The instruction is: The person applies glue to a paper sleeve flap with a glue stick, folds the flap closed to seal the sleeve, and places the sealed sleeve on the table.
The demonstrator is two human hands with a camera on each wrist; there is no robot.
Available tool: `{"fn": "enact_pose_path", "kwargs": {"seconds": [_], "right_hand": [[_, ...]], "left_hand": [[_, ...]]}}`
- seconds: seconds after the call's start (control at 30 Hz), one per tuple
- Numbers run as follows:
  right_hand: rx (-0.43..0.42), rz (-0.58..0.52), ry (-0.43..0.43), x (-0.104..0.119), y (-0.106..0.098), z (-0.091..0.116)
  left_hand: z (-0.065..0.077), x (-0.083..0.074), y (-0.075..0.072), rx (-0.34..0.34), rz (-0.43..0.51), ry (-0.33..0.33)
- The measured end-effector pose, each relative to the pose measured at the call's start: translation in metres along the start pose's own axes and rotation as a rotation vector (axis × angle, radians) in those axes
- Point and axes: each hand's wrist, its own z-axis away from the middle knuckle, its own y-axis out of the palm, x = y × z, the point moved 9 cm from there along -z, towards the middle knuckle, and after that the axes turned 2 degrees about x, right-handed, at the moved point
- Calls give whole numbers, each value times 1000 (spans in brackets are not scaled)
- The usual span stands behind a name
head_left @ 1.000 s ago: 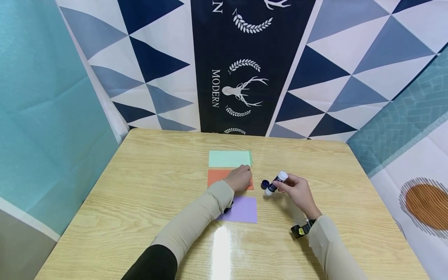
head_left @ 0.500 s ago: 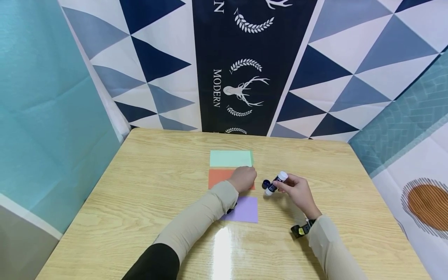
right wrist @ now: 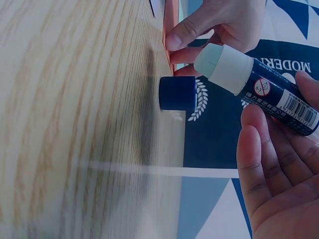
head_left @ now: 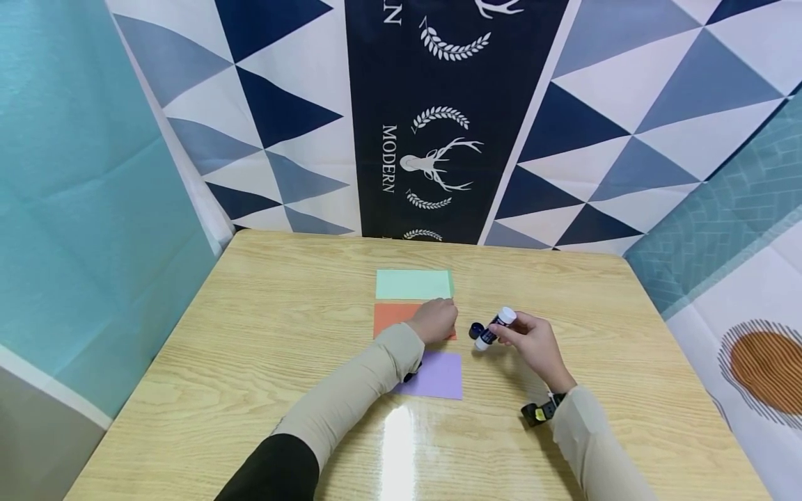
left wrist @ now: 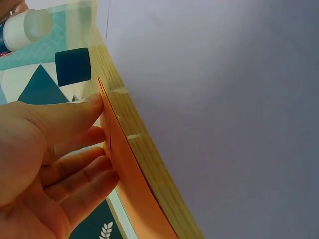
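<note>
My right hand holds an uncapped glue stick above the table, tilted, between thumb and fingers. Its pale glue tip shows in the right wrist view, pointing toward the other hand. The dark blue glue cap stands on the table between the hands. With thumb and curled fingers, my left hand pinches the right end of a flat orange paper piece, perhaps an envelope. In the left wrist view the orange paper runs edge-on from the fingertips, its end slightly raised.
A mint green paper piece with a darker strip at its right end lies beyond the orange one. Nearer, a purple paper piece lies partly under the left forearm. The wooden table ends at a patterned cloth backdrop.
The left hand has shifted slightly right along the orange paper, mostly in the first half second, as the view also shifted a little. The right hand keeps the glue stick nearly still.
</note>
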Motion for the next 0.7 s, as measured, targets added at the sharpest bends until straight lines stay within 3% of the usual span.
{"fn": "enact_pose_path", "kwargs": {"seconds": [0.33,0.7], "right_hand": [[3,5,11,-1,0,-1],[3,1,6,-1,1,-1]], "left_hand": [[5,-1,2,61,-43,-18],[8,-2,4,60,-73,-37]]}}
